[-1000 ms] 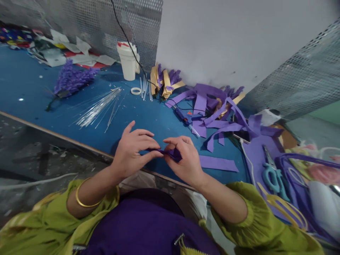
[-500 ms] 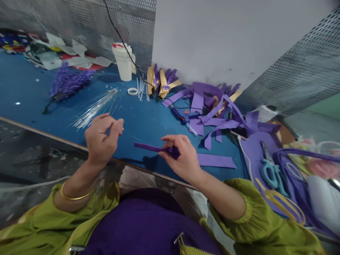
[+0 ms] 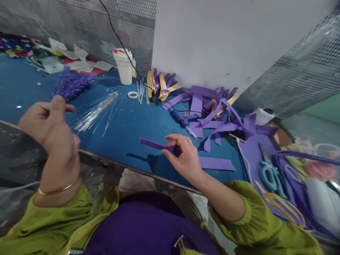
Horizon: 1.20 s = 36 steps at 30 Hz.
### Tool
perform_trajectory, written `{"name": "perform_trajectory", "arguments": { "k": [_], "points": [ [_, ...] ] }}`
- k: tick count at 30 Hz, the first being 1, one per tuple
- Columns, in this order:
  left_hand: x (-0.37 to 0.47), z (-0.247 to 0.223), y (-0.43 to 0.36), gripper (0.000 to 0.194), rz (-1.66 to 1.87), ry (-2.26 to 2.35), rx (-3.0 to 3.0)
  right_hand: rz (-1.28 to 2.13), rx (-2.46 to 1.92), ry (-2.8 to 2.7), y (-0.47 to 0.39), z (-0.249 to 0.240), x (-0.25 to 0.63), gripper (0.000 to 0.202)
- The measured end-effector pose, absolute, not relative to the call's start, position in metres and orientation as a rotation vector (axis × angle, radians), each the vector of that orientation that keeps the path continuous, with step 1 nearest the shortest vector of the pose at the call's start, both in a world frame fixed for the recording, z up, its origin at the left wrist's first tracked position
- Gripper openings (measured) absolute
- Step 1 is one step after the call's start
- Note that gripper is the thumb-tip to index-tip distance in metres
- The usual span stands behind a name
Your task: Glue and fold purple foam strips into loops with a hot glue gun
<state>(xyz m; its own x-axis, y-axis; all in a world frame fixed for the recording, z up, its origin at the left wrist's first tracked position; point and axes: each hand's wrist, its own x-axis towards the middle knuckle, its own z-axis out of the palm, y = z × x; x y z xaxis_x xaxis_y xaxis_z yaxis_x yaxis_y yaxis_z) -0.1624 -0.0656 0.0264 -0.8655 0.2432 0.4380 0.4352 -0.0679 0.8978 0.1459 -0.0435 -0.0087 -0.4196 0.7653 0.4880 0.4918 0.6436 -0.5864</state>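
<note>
Purple strip (image 3: 152, 143) still pinched, the hands (image 3: 50, 125) (image 3: 187, 161) have spread wider apart.

No text, number or sign is showing legibly; the red patch (image 3: 119, 51) on the cup (image 3: 124, 69) is appearing too small to read.

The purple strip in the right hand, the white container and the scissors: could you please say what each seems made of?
Purple strip, in the right hand: perhaps felt or thick paper; matte, opaque, evenly coloured.
White container: probably plastic, smooth and pale-walled, though coated paper is possible.
Scissors: grey blades look metal; rounded turquoise handles suggest moulded plastic.
</note>
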Motion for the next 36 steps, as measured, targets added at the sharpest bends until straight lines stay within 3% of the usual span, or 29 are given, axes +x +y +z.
{"name": "perform_trajectory", "arguments": {
  "k": [3,5,6,8,9,12,13,19,25,26,29,31,36],
  "points": [
    [-0.16,0.017,-0.063,0.041,-2.093,-1.952,-0.722,0.436,-0.992,-2.093,-0.043,-0.009,0.146,0.025],
    [-0.161,0.011,-0.064,0.023,-1.866,-2.034,-1.011,0.418,-1.016,-2.073,-0.042,-0.008,0.147,0.024],
    [-0.161,0.009,-0.065,0.039,-1.709,-2.039,-1.179,0.41,-1.026,-2.064,-0.041,-0.008,0.147,0.023],
    [-0.157,0.007,-0.068,0.094,-1.46,-1.958,-1.473,0.403,-1.034,-2.058,-0.04,-0.008,0.147,0.024],
    [-0.151,0.008,-0.069,0.1,-1.402,-1.895,-1.589,0.402,-1.031,-2.063,-0.04,-0.008,0.147,0.025],
    [-0.117,0.009,-0.071,0.023,-1.351,-1.751,-2.024,0.403,-1.0,-2.1,-0.04,-0.007,0.146,0.027],
    [-0.103,0.008,-0.071,0.018,-1.329,-1.716,-2.213,0.402,-0.989,-2.113,-0.04,-0.007,0.146,0.026],
    [-0.054,0.002,-0.063,0.013,-1.396,-1.681,-2.627,0.446,-0.973,-2.134,-0.043,-0.006,0.147,0.022],
    [-0.082,0.018,-0.049,0.029,-1.777,-2.052,-1.829,0.798,-1.097,-1.964,-0.039,-0.003,0.148,0.019],
    [-0.084,0.019,-0.046,0.034,-1.762,-2.062,-1.893,0.886,-1.115,-1.904,-0.037,-0.003,0.149,0.022],
    [-0.08,0.015,-0.04,0.022,-1.694,-2.175,-2.329,1.037,-1.123,-1.752,-0.032,-0.003,0.15,0.028],
    [-0.072,0.009,-0.039,0.028,-1.684,-2.294,-2.526,1.037,-1.117,-1.722,-0.03,-0.003,0.15,0.029],
    [-0.062,0.007,-0.046,0.017,-1.846,-2.347,-2.418,0.989,-1.103,-1.755,-0.029,-0.002,0.15,0.028]
  ]
}}
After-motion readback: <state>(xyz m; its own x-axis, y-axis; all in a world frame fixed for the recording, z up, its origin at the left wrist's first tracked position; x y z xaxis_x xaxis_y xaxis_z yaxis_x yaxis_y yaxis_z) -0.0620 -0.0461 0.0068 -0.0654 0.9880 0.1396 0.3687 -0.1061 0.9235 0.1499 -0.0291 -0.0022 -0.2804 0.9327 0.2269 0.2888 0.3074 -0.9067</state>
